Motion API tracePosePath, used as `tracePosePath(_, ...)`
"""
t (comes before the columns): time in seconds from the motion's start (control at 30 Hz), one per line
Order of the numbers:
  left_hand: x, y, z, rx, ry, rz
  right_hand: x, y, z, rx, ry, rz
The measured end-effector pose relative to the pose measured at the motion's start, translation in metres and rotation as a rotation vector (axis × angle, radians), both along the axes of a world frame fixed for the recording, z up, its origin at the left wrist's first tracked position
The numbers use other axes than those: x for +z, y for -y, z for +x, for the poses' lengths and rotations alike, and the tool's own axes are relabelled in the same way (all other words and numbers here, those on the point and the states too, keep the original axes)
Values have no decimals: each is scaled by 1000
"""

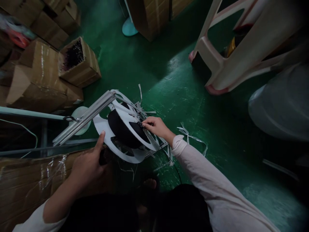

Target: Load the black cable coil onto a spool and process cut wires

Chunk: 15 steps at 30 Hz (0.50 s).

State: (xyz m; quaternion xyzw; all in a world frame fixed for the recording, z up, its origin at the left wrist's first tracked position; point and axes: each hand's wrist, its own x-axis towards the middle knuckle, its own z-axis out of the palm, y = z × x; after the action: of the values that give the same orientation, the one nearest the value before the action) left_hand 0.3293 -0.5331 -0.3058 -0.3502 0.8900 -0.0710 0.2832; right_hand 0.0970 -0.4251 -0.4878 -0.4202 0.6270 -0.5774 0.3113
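Note:
A reel with white flanges (103,125) and a dark wound band (120,127) between them sits tilted on a metal stand in front of me. My left hand (88,166) is at its near left, index finger stretched out against or just beside the flange edge; the other fingers are partly hidden. Over the reel's right side, my right hand (156,127) pinches at a small dark part near the hub. What lies between its fingertips is too small to make out. A silver metal rail (87,116) runs along the reel's left.
Cardboard boxes (45,74) stand at the left, one open box (78,61) holding dark pieces. Another carton (31,180) lies by my left arm. A pale plastic stool (217,61) stands at upper right. Strips of clear plastic (193,138) litter the green floor (154,64).

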Motion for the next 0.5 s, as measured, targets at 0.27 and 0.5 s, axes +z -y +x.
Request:
tracePosePath(0.27, 0, 1, -2, 3, -16, 8, 9, 12, 11, -77, -135, 168)
tracePosePath(0.5, 0, 0, -1, -35, -22, 10, 16, 13, -2, 158, -422, 195)
